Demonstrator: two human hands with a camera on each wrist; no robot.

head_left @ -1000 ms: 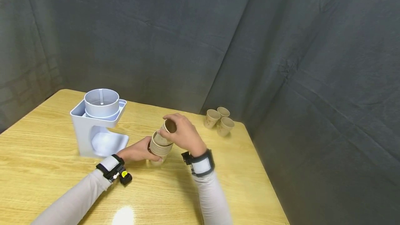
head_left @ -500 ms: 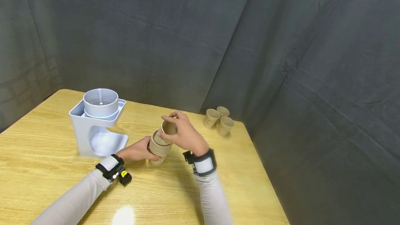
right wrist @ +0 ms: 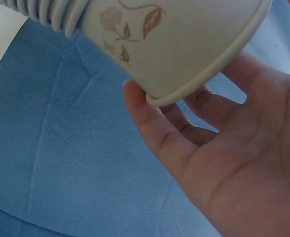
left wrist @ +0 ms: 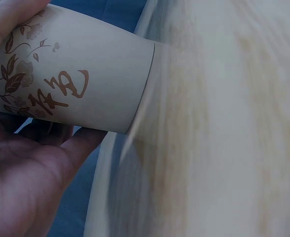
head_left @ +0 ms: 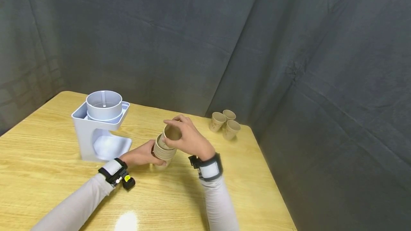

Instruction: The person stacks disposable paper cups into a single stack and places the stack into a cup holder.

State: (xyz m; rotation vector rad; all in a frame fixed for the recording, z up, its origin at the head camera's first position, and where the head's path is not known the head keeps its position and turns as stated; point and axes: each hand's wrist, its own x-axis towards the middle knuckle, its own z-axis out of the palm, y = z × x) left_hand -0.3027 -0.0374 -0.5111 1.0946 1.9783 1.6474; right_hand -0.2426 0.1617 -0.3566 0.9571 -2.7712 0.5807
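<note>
My left hand (head_left: 141, 154) grips a nested stack of beige paper cups (head_left: 165, 153), tilted slightly above the table. In the left wrist view the lowest cup (left wrist: 103, 74) shows brown flowers and lettering, with my thumb and fingers on opposite sides. The top paper cup (head_left: 172, 132) sits partly out of the stack, its mouth tipped toward my right hand (head_left: 192, 139). My right thumb and fingers hold that cup near its rim. Seen from the right wrist, the cup's (right wrist: 184, 44) lower end is still inside the ridged stack rims (right wrist: 61, 12).
A pale cup-holder-like stand (head_left: 85, 134) with a round container (head_left: 104, 113) on top is left of my hands. Three paper cups (head_left: 218, 121) stand together at the table's (head_left: 250, 174) far right corner. Dark curtains hang behind and to the right.
The right hand has shifted slightly left, and the top cup has turned a little with it, its mouth facing me more. The left hand and stack stay nearly still.
</note>
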